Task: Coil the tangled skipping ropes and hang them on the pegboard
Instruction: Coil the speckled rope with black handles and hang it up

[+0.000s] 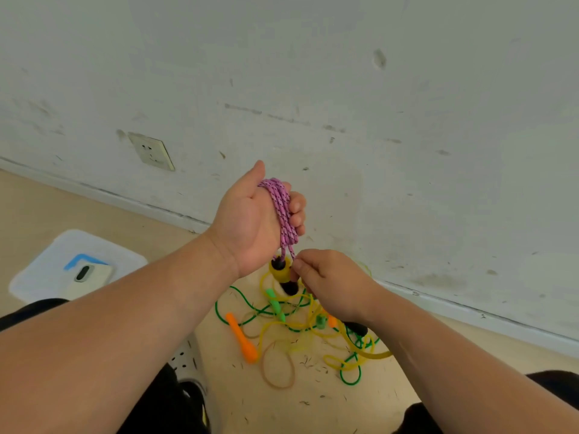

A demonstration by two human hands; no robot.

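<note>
Holding here with my left hand (250,220) raised, palm toward me, fingers curled round the pink braided skipping rope (282,208), which is wound in several loops across the palm and over the top of the fingers. So the coil sits in that hand, up off the pale beige floor (94,208). Two strands drop straight down past the heel of the hand into the yellow foam handle with black end caps (279,271), which hangs just below, its long axis running down and slightly to my right. My right hand (332,283) is in just beside it, thumb and forefinger pressed together in a pinch where the pink strands meet the handle. Whether it has cord or the cap itself I can't tell for sure, though cord looks likelier. That's the relation that matters: the handle lies directly under the left hand and touching the right fingertips, so the right hand is the nearer one to finish it, I reckon by wrapping or tucking that loose end round the bundle. The coil looks close to done, the hanging not yet started, and there's no pegboard in view. Down below, well apart from both hands, the green cord (238,299) and yellow plastic cord (282,325) lie tangled together, with an orange plastic handle (241,338) and a tan rubber band (266,375) among them. Those are left to do.
</note>
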